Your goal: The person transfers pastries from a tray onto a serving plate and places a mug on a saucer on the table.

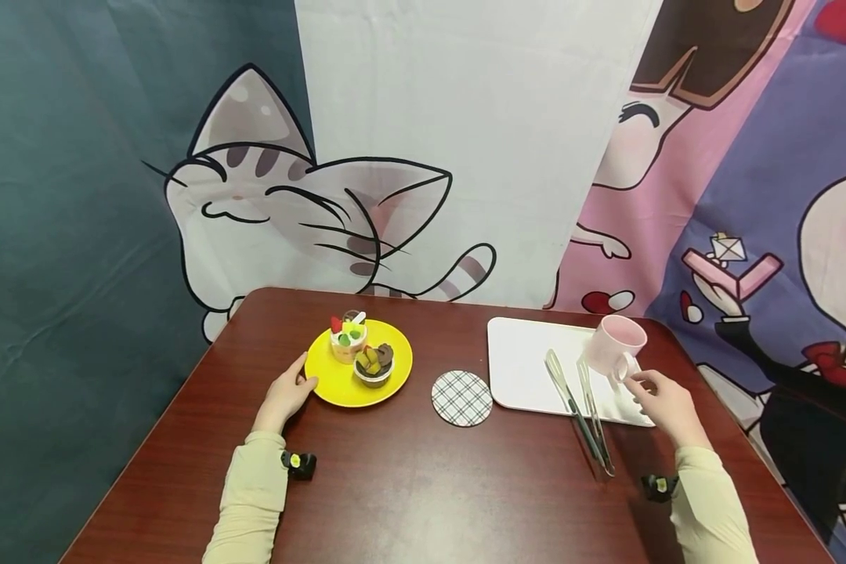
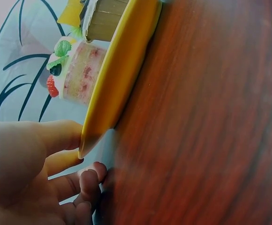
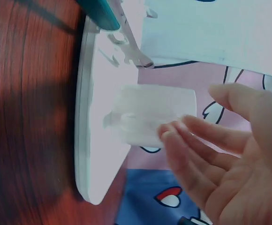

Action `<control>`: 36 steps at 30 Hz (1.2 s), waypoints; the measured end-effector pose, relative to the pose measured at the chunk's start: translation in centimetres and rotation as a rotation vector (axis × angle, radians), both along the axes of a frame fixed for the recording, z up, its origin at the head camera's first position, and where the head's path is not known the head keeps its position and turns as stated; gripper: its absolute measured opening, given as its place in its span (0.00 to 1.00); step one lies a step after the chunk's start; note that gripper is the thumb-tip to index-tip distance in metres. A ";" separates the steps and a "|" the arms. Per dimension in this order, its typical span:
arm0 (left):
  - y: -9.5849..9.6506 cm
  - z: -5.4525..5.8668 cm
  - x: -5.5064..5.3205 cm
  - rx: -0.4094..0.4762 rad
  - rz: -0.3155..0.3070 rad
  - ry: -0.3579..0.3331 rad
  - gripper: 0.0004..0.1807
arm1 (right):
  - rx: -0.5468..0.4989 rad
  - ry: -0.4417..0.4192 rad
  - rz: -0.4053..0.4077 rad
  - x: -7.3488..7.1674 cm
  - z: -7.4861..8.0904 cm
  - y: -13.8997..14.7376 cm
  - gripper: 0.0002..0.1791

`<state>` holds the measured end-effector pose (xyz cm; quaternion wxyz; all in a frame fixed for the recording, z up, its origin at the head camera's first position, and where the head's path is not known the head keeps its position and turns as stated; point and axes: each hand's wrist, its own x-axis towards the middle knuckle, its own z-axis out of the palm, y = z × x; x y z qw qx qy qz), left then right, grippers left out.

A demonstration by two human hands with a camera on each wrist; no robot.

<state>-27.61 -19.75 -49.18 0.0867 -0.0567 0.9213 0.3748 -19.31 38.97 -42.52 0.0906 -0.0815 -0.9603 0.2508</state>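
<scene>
At the left edge of a yellow plate (image 1: 338,394), my left hand (image 1: 285,395) pinches the rim, thumb above and a finger beneath, as the left wrist view shows. The plate bears a cream-topped cake (image 1: 349,342) with a strawberry and a chocolate-topped cupcake (image 1: 374,366). Beside the pink mug (image 1: 615,343), my right hand (image 1: 666,403) is close to the handle, thumb apart from loosely bent fingers. In the right wrist view the fingers (image 3: 187,159) overlap the mug (image 3: 150,105); whether they touch it I cannot tell. The mug stands upright on a white tray (image 1: 525,368).
A pair of metal tongs (image 1: 583,415) with dark grips lies across the tray's front edge, just left of the mug. Between plate and tray lies a round checked coaster (image 1: 462,398). A cartoon-printed curtain (image 1: 423,141) hangs behind the brown table (image 1: 423,493).
</scene>
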 end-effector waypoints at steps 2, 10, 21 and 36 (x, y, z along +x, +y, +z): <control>0.0 0.0 0.1 -0.001 -0.002 -0.003 0.35 | -0.102 0.064 -0.023 -0.4 -0.5 0.3 0.25; 0.0 0.0 0.0 0.003 -0.006 0.002 0.35 | -0.039 0.097 -0.145 -1.7 -0.9 0.1 0.23; 0.0 -0.1 0.0 -0.005 -0.006 0.000 0.35 | -0.010 0.053 -0.221 -3.7 -2.1 0.5 0.23; 0.0 -0.1 -0.2 -0.020 -0.006 0.004 0.35 | -0.671 0.178 -0.141 -6.2 -7.1 3.5 0.18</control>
